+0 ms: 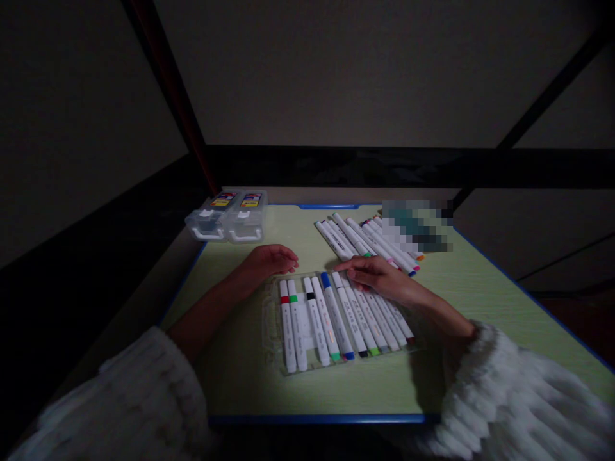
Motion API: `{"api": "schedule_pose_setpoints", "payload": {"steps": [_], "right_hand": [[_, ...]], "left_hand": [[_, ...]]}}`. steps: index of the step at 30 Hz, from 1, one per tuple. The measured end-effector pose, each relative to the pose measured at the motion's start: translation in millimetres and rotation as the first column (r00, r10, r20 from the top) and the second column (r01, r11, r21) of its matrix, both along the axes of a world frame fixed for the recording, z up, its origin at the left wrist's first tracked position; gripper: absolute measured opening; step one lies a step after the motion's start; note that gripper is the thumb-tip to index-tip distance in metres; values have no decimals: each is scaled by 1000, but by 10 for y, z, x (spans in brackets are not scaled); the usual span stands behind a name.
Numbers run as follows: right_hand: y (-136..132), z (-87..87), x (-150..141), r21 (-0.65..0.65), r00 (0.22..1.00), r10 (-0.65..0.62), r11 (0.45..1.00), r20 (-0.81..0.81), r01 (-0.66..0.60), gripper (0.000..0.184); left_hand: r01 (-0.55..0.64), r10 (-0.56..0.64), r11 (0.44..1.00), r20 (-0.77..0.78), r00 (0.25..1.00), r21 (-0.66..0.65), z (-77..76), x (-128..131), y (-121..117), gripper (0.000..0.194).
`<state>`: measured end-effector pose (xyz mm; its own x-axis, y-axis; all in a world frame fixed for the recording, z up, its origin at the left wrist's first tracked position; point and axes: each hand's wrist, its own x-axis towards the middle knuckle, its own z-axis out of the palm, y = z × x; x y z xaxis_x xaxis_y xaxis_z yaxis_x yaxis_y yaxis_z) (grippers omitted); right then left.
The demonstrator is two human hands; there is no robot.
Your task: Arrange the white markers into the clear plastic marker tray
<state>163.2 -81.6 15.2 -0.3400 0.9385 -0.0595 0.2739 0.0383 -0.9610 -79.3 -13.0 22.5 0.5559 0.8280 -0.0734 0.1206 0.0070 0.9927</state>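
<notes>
A clear plastic case lies flat with a row of white markers on it. Their caps and ends show red, green, black, blue and grey, and one blue-capped marker sits mid-row. Just above the row's left end hovers my left hand, its fingers loosely curled and nothing visible in them. My right hand rests over the upper ends of the row's right-hand markers, index finger stretched toward the white cap of one. It hides some marker tops, and no marker shows gripped in it.
Behind the right hand, several loose white markers lie in a slanted pile, beside a pixel-blurred dark green thing. Two clear handled cases with colourful labels stand at the back left. The green table has a blue edge.
</notes>
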Motion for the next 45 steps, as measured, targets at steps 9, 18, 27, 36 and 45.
{"api": "schedule_pose_setpoints", "payload": {"steps": [9, 18, 27, 36, 45], "right_hand": [[-45, 268, 263, 117, 984, -169, 980, 46, 163, 25], [-42, 218, 478, 142, 965, -162, 981, 207, 134, 22], [-14, 116, 456, 165, 925, -87, 986, 370, 27, 18], [-1, 113, 464, 172, 894, -57, 985, 444, -23, 20], [2, 84, 444, 208, 870, -66, 977, 488, -43, 18]], "left_hand": [[-3, 4, 1000, -15, 1000, 26, -25, -12, 29, 23], [30, 27, 973, -244, 969, 228, -15, -120, 158, 15], [221, -138, 956, -370, 919, 194, -33, -185, 185, 12], [283, -176, 938, -425, 888, 202, -23, -199, 197, 13], [283, -182, 941, -425, 887, 186, -15, -191, 175, 14]]}}
